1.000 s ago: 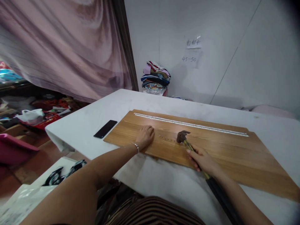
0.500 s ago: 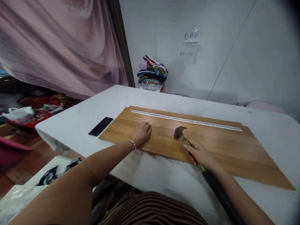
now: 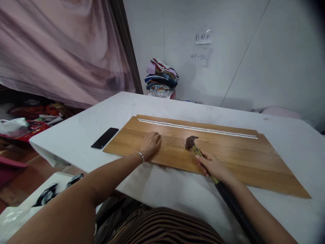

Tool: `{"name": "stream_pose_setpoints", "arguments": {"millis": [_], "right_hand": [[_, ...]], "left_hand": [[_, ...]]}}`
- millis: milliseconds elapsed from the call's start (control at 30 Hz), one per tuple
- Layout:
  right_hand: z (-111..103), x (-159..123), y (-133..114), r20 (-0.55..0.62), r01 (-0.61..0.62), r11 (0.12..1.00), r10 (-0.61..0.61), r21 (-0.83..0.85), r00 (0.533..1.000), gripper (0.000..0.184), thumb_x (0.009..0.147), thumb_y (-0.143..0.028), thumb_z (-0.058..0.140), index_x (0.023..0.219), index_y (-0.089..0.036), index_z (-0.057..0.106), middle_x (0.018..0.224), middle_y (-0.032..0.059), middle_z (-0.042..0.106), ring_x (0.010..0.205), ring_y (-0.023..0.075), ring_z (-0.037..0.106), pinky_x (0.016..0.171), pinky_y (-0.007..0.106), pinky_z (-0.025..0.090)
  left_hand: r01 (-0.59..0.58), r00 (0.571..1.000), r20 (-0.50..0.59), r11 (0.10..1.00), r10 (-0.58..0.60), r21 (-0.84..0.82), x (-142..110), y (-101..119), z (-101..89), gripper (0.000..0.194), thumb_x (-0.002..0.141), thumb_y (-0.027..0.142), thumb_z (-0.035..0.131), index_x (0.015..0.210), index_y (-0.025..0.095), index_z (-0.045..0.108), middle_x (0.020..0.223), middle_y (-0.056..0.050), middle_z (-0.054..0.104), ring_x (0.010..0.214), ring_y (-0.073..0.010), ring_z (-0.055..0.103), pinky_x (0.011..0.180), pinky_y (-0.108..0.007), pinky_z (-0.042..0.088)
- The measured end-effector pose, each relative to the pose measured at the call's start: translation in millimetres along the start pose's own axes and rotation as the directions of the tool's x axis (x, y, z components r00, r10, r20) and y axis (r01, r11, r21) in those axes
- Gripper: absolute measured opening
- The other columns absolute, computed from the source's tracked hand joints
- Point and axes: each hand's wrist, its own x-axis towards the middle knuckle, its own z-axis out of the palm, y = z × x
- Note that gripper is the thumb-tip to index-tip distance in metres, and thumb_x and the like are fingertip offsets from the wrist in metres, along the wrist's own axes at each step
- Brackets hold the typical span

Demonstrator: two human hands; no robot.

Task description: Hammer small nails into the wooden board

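Note:
A wood-grain board point(image 3: 243, 159) lies on the white-covered table. My left hand point(image 3: 151, 144) rests palm down on its left part, fingers laid on the surface and holding nothing. My right hand point(image 3: 209, 162) is wrapped around the handle of a claw hammer point(image 3: 191, 142). The rusty head is at the board's middle, claw pointing right; whether it touches the board I cannot tell. Between my left hand and the hammer head runs a short row of several small nails point(image 3: 176, 145) standing in the board. Anything directly under the head is hidden.
Two white measuring strips point(image 3: 198, 128) run along the board's far side. A black phone point(image 3: 105, 138) lies left of the board on the white table point(image 3: 76, 135). Folded cloths point(image 3: 161, 77) are stacked against the wall behind. A pink curtain point(image 3: 63, 44) hangs at the left.
The view has shifted slightly, so everything sits a little further left. Both hands and the hammer keep nearly the same places over the board.

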Motion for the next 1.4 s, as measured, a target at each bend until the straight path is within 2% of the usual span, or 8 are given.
{"name": "stream_pose_setpoints", "arguments": {"millis": [100, 167, 300, 433, 700, 900, 1033, 1400], "right_hand": [[-0.1, 0.2, 1.5, 0.013, -0.002, 1.0, 0.002, -0.019, 1.0, 0.032, 0.081, -0.051, 0.053, 0.089, -0.021, 0.049, 0.045, -0.0126, 0.037, 0.033, 0.0072, 0.034, 0.032, 0.019, 0.031], [-1.1, -0.7, 1.6, 0.004, 0.006, 1.0, -0.006, -0.009, 1.0, 0.032, 0.081, -0.05, 0.054, 0.093, -0.021, 0.05, 0.048, -0.0117, 0.04, 0.034, 0.0075, 0.036, 0.032, 0.019, 0.033], [-2.4, -0.8, 1.9, -0.008, 0.018, 1.0, -0.018, 0.007, 1.0, 0.03, 0.08, -0.051, 0.056, 0.087, -0.022, 0.049, 0.056, -0.0097, 0.044, 0.036, 0.0061, 0.037, 0.032, 0.019, 0.034], [-1.4, 0.8, 2.1, 0.006, 0.011, 1.0, -0.011, 0.018, 1.0, 0.031, 0.079, -0.052, 0.056, 0.08, -0.023, 0.045, 0.051, -0.0108, 0.04, 0.034, 0.0063, 0.035, 0.031, 0.019, 0.031], [0.3, -2.5, -4.7, -0.037, 0.009, 0.999, -0.007, 0.052, 0.999, 0.035, 0.075, -0.055, 0.057, 0.083, -0.023, 0.045, 0.058, -0.0101, 0.045, 0.035, 0.0053, 0.038, 0.032, 0.019, 0.033], [2.6, 0.5, 0.4, 0.008, 0.012, 0.999, -0.013, 0.035, 1.0, 0.032, 0.079, -0.053, 0.054, 0.081, -0.023, 0.043, 0.045, -0.0123, 0.038, 0.033, 0.0065, 0.033, 0.032, 0.019, 0.03], [2.0, 0.2, 1.2, -0.006, 0.015, 0.999, -0.014, 0.046, 1.0, 0.032, 0.079, -0.053, 0.056, 0.086, -0.023, 0.046, 0.048, -0.012, 0.039, 0.034, 0.0071, 0.035, 0.032, 0.019, 0.031], [3.3, 3.2, 3.7, -0.006, 0.009, 0.998, -0.009, 0.057, 1.0, 0.031, 0.08, -0.052, 0.057, 0.081, -0.024, 0.045, 0.044, -0.0116, 0.039, 0.033, 0.0076, 0.034, 0.032, 0.02, 0.029]], "left_hand": [[0.0, 1.0, -0.005, 1.0, 0.0, -0.006, -0.1, -0.3, 0.5, 0.022, 0.094, 0.027, 0.047, 0.104, 0.019, 0.065, 0.12, -0.01, 0.064, 0.113, -0.0246, 0.056, 0.1, -0.04, 0.043], [-0.005, 1.0, -0.012, 1.0, 0.005, -0.016, -0.2, -0.2, 0.7, 0.022, 0.094, 0.027, 0.047, 0.104, 0.02, 0.066, 0.12, -0.01, 0.064, 0.113, -0.0247, 0.055, 0.101, -0.04, 0.042], [-0.007, 1.0, -0.018, 1.0, 0.007, -0.026, -0.2, -0.1, 1.0, 0.023, 0.094, 0.027, 0.046, 0.104, 0.02, 0.066, 0.12, -0.011, 0.064, 0.114, -0.0246, 0.055, 0.102, -0.04, 0.042], [0.001, 1.0, -0.01, 1.0, -0.001, -0.025, -0.2, -0.3, 0.9, 0.023, 0.093, 0.027, 0.047, 0.104, 0.02, 0.066, 0.12, -0.01, 0.064, 0.113, -0.025, 0.055, 0.101, -0.041, 0.042], [-0.004, 1.0, -0.019, 0.999, 0.003, -0.032, -0.3, -0.6, 1.4, 0.021, 0.093, 0.026, 0.048, 0.103, 0.02, 0.065, 0.119, -0.01, 0.064, 0.113, -0.0248, 0.055, 0.101, -0.04, 0.042], [-0.005, 1.0, -0.019, 0.999, 0.004, -0.038, -0.4, -0.8, 1.2, 0.021, 0.094, 0.026, 0.047, 0.103, 0.021, 0.066, 0.117, -0.01, 0.064, 0.112, -0.0242, 0.056, 0.101, -0.041, 0.042], [-0.007, 1.0, -0.017, 0.999, 0.006, -0.041, -0.5, -1.4, 1.3, 0.022, 0.093, 0.026, 0.047, 0.103, 0.021, 0.066, 0.117, -0.009, 0.064, 0.111, -0.0235, 0.056, 0.101, -0.04, 0.042], [-0.019, 1.0, -0.016, 1.0, 0.018, -0.022, -1.0, -2.3, 1.8, 0.022, 0.093, 0.027, 0.047, 0.104, 0.02, 0.064, 0.118, -0.01, 0.064, 0.112, -0.0247, 0.055, 0.101, -0.04, 0.042]]}}
